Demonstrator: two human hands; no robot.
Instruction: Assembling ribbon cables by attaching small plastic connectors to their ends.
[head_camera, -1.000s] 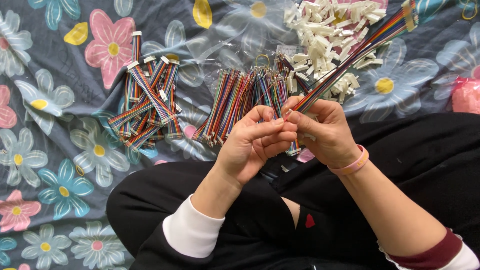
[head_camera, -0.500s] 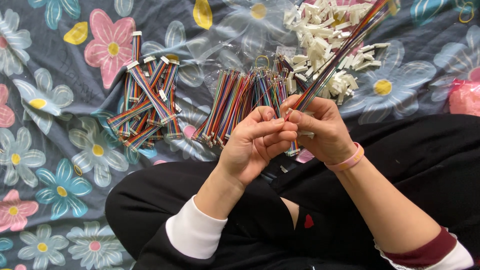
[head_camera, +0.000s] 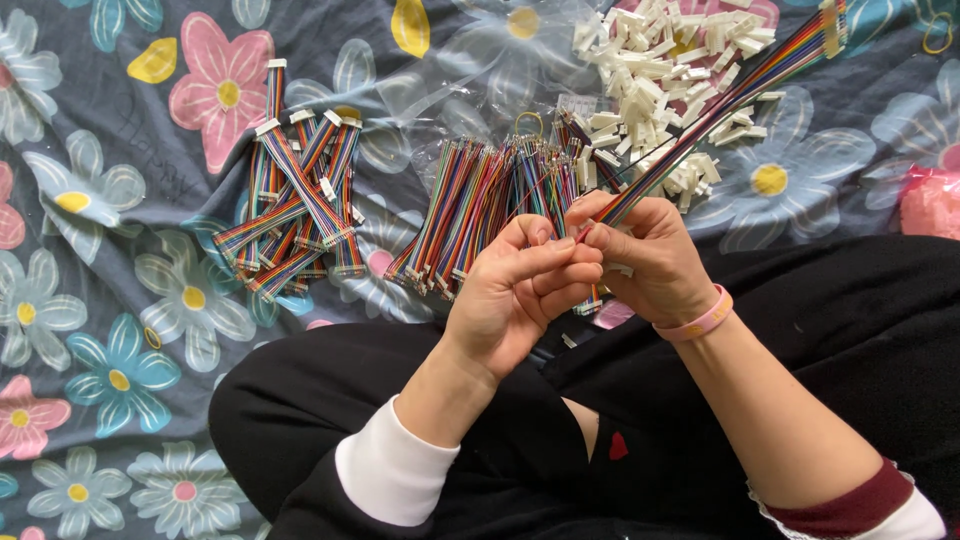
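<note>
My right hand (head_camera: 655, 258) grips the near end of a flat rainbow ribbon cable (head_camera: 735, 95), which slants up and away to the top right. My left hand (head_camera: 520, 295) is pressed against the right one, its thumb and forefinger pinching the cable's near tip. Whether a connector sits at that tip is hidden by the fingers. Just beyond my hands lies a bundle of loose rainbow cables (head_camera: 480, 210). A heap of small white plastic connectors (head_camera: 660, 70) lies further back.
A pile of rainbow cables fitted with white connectors (head_camera: 295, 200) lies to the left on the flowered sheet (head_camera: 120, 300). Clear plastic bags (head_camera: 440, 90) lie behind the bundle. A pink object (head_camera: 930, 200) sits at the right edge. My black-trousered legs (head_camera: 400, 430) fill the foreground.
The far end of the held cable has swung slightly, and my fingers have shifted a little at its near tip. Both hands stay in the same place.
</note>
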